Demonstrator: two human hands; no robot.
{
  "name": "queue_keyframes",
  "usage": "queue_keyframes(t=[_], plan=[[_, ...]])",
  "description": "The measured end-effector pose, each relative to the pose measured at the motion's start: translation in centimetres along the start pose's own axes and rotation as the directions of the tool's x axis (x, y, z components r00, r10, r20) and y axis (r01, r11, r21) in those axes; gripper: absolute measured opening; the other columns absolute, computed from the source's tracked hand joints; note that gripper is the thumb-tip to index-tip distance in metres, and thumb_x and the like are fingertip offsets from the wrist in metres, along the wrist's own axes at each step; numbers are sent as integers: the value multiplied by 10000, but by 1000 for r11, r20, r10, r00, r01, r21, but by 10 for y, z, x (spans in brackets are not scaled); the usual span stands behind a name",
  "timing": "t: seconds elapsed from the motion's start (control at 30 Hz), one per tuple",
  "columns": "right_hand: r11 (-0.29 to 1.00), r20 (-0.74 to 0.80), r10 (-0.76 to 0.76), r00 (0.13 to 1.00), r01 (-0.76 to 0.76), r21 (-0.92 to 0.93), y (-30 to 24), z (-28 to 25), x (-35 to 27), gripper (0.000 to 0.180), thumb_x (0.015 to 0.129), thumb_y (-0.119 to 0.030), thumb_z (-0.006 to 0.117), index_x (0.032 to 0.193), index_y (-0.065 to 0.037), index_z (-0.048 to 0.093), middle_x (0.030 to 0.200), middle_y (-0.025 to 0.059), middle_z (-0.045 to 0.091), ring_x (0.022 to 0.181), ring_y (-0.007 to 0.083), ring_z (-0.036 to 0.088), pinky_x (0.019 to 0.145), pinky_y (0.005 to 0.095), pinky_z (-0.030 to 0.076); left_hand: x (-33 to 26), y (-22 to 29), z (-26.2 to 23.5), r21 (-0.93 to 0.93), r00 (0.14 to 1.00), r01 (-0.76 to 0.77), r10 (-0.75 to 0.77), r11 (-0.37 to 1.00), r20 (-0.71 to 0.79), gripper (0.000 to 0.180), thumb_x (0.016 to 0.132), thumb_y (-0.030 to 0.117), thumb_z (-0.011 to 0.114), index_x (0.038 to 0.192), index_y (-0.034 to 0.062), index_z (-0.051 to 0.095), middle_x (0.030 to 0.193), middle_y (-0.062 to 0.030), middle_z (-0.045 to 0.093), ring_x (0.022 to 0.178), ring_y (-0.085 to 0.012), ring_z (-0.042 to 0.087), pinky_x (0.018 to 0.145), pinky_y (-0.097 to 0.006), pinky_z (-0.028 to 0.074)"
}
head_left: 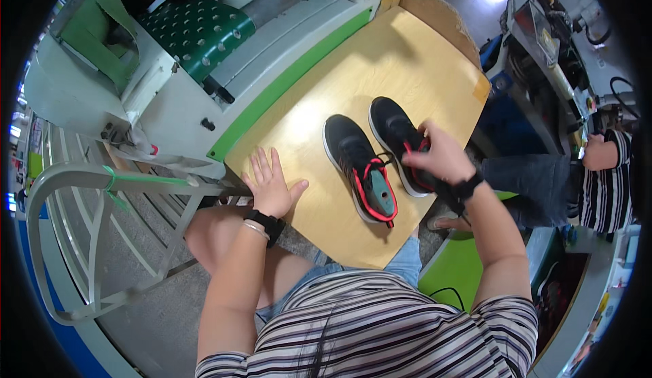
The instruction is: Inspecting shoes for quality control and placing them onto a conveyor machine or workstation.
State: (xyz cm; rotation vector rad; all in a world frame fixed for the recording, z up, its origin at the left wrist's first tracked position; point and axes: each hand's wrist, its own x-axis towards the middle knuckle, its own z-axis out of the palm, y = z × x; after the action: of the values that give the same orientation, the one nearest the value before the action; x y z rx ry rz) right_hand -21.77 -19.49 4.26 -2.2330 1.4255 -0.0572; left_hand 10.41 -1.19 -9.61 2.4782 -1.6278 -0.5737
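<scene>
Black shoes (346, 144) between hands (447, 155), near tabletop's (326, 232) edge

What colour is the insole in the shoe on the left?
The insole is greyish green; it shows best in the head view.

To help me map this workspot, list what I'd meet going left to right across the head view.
Grey metal frame → left hand → first black shoe → second black shoe → right hand → co-worker's striped top.
</scene>
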Motion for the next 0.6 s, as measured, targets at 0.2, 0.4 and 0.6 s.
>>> queue_keyframes(t=[0.2, 0.4, 0.6], plan=[[953, -280, -55, 958, 134, 272, 27, 43, -79, 649, 866, -213, 771, 1425, -51, 484, 1167, 209, 628, 1103, 387, 608, 956, 439, 499, 5, 5, -3, -7, 999, -8, 8, 1000, 41, 1159, 864, 642, 647, 1629, 38, 18, 1682, -268, -74, 1553, -446, -89, 1173, -688, -53], [915, -327, 129, 936, 15, 403, 21, 28, -103, 345, 903, -67, 726, 1219, -16, 598, 1039, 110, 632, 960, 215, 637, 854, 334, 521, 7, -2, 4, -7, 1000, -18, 18, 1000, 6, 1163, 852, 636, 662, 1629, 38, 37, 1683, -268, -59, 1554, -447, -71, 1176, -681, -44], [932, -469, -103, 877, 250, 262, 23, 32, -96, 180, 903, -5, 689, 1082, 2, 673, 984, 128, 635, 919, 271, 646, 810, 331, 519, 7, -3, 6, -3, 1000, -22, 22, 1000, -12, 1160, 852, 641, 666, 1628, 36, 52, 1682, -275, -41, 1553, -454, -55, 1176, -688, -27]])
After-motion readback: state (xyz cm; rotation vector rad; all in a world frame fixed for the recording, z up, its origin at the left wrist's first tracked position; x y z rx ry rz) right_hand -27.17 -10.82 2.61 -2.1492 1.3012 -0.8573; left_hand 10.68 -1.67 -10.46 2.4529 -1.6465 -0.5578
